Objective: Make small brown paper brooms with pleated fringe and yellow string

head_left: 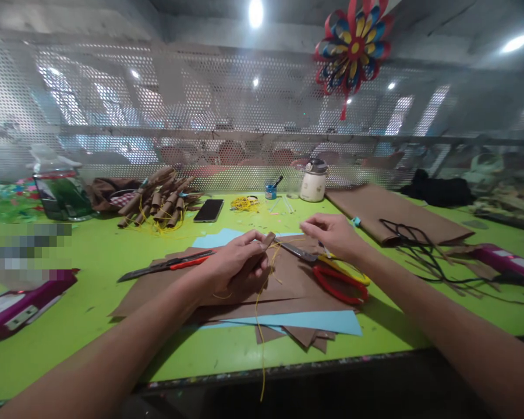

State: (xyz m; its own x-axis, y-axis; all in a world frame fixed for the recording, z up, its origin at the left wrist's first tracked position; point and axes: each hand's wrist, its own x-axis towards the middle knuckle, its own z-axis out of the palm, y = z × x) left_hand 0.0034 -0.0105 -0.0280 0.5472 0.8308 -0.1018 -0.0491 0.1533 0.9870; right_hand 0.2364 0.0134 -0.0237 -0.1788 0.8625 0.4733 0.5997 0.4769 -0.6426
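A small brown paper roll (268, 240) sticks up from my left hand (245, 259), whose fingers are wrapped round it. Yellow string (258, 326) runs from the roll, and one end hangs past the table's front edge. To the right, my right hand (329, 233) is raised with thumb and fingertips pinched together; what they hold is too small to make out. Beneath that hand lie scissors (338, 282) with red and yellow handles, blades towards the roll. A black and red utility knife (168, 266) rests left of my left hand. Brown paper sheets (297, 285) lie under both hands, over light blue paper (332, 320).
Several tied brown rolls (161, 201), a phone (208, 210), a yellow string bundle (245, 203), a blue jar (271, 191) and a white flask (313, 181) stand or lie at the back. Right are folded brown paper (397, 212), a black cord (423, 256) and a purple power strip (509, 263).
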